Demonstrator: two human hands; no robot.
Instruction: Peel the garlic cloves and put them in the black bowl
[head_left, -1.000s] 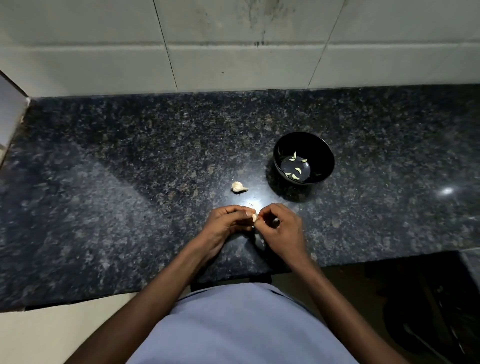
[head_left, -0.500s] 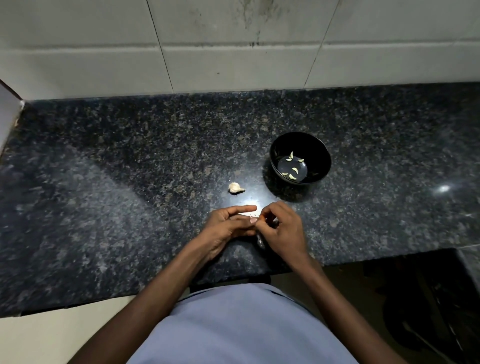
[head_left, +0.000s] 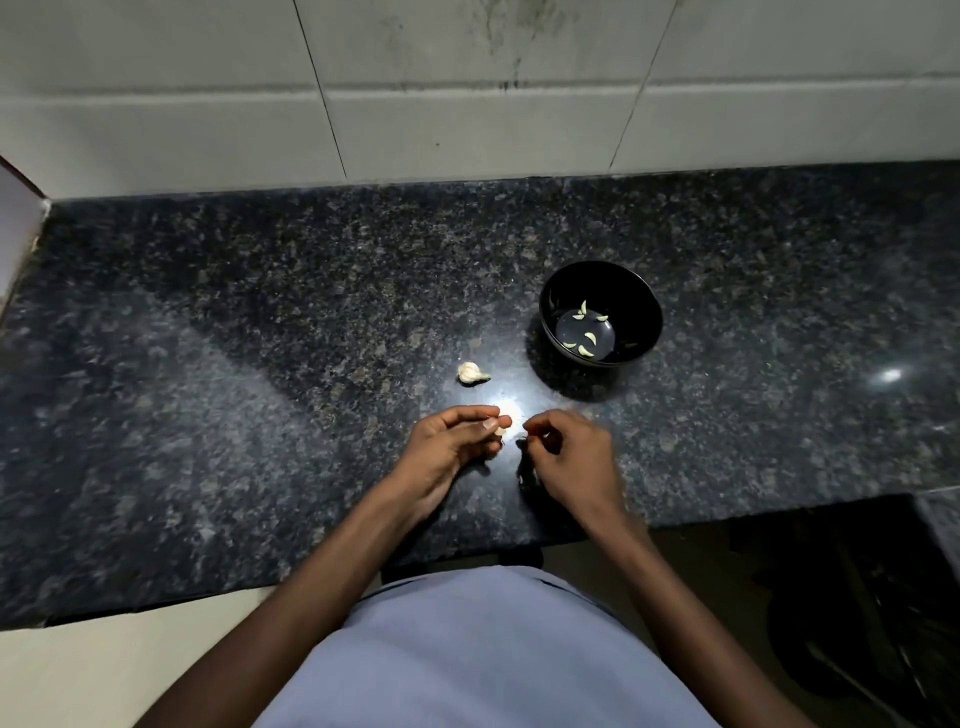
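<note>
My left hand (head_left: 453, 439) pinches a small pale garlic clove (head_left: 500, 431) between thumb and fingertips, low over the dark granite counter (head_left: 234, 364). A short gap to its right, my right hand (head_left: 569, 453) is blurred, with fingers curled and fingertips pinched together; whether a scrap of skin sits between them I cannot tell. The black bowl (head_left: 644, 301) stands beyond my right hand and holds several peeled cloves (head_left: 587, 338). A pale piece of unpeeled garlic (head_left: 470, 373) lies on the counter to the left of the bowl, just beyond my left hand.
A white tiled wall (head_left: 467, 104) rises behind the counter. The counter's front edge runs just under my wrists, and it drops to a dark space at the lower right. A pale surface meets the counter at the far left.
My hands were together on the clove. They have now come apart: the right hand pulled away to the right while the left kept the clove.
</note>
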